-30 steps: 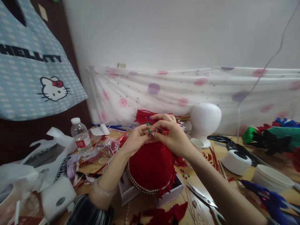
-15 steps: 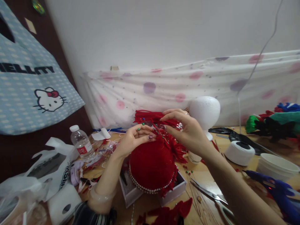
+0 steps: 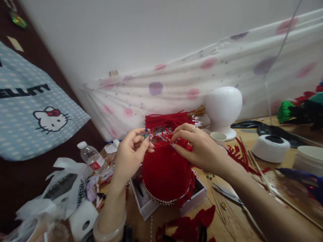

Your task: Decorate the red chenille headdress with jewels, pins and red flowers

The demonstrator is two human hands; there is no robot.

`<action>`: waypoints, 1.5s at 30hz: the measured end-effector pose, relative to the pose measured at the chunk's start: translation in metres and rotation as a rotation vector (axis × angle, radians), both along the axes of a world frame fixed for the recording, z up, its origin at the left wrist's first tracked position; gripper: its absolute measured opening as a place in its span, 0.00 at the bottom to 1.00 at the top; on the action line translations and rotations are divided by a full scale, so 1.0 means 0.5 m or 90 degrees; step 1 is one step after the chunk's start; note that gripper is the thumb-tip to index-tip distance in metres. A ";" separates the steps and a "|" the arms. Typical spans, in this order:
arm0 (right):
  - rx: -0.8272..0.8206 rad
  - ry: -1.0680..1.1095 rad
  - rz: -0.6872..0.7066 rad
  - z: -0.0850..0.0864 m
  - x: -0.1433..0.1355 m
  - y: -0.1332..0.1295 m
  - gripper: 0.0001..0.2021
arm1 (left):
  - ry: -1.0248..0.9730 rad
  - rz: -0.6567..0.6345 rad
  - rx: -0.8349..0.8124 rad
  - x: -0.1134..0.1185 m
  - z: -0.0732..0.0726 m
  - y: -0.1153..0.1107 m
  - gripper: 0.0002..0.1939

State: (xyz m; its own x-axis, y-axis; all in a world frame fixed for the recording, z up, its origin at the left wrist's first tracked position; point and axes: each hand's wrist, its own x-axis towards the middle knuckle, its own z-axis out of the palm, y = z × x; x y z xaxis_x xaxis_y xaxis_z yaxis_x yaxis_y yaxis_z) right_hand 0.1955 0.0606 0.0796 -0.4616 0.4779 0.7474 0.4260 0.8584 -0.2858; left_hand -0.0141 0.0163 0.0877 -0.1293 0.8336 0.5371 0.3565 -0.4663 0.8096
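Observation:
A round red velvet piece (image 3: 166,173) edged with silvery beads rests over a shallow white box (image 3: 193,201). My left hand (image 3: 131,151) is at its upper left, thumb and index finger pinched together beside small green and blue beads; what they hold is too small to name. Over the piece's upper right edge, my right hand (image 3: 199,148) has its thumb and fingers closed on the small red decoration there. Red strands and beads lie between the hands, partly hidden by fingers.
Behind are a bundle of red stems (image 3: 166,119) and a white foam head (image 3: 223,109). Scissors (image 3: 229,194), a white spool (image 3: 271,148) and a blue glue gun (image 3: 302,178) lie right. A water bottle (image 3: 93,158) and a paper roll (image 3: 83,220) stand left.
The view has shifted and tilted. My left hand has moved left, away from my right hand, and its thumb and index finger have come together. My right fingers have drawn closer together.

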 end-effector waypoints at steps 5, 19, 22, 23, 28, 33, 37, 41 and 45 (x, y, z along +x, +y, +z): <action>0.080 0.022 0.025 -0.013 -0.019 0.004 0.03 | 0.017 0.022 0.016 0.011 -0.005 -0.004 0.13; 0.132 0.005 -0.021 -0.022 -0.032 -0.005 0.08 | 0.131 0.162 0.102 0.049 -0.008 -0.035 0.13; 0.128 0.011 -0.019 -0.025 -0.034 -0.005 0.08 | 0.185 0.195 0.135 0.047 -0.012 -0.038 0.09; 0.126 0.013 -0.019 -0.026 -0.035 -0.005 0.08 | 0.214 0.206 0.156 0.044 -0.014 -0.038 0.07; 0.109 0.021 -0.016 -0.029 -0.037 -0.001 0.06 | 0.307 0.234 0.240 0.031 -0.014 -0.042 0.03; 0.102 0.039 -0.004 -0.027 -0.037 -0.003 0.04 | 0.307 0.252 0.237 0.030 -0.009 -0.051 0.04; 0.083 0.060 0.037 -0.018 -0.022 -0.005 0.06 | 0.325 0.228 0.218 0.025 -0.008 -0.051 0.06; 0.049 0.103 0.044 -0.004 0.002 0.002 0.08 | 0.361 0.273 0.238 0.025 -0.009 -0.048 0.03; -0.022 0.085 -0.031 0.004 0.024 0.013 0.10 | 0.371 0.295 0.249 0.032 -0.010 -0.049 0.02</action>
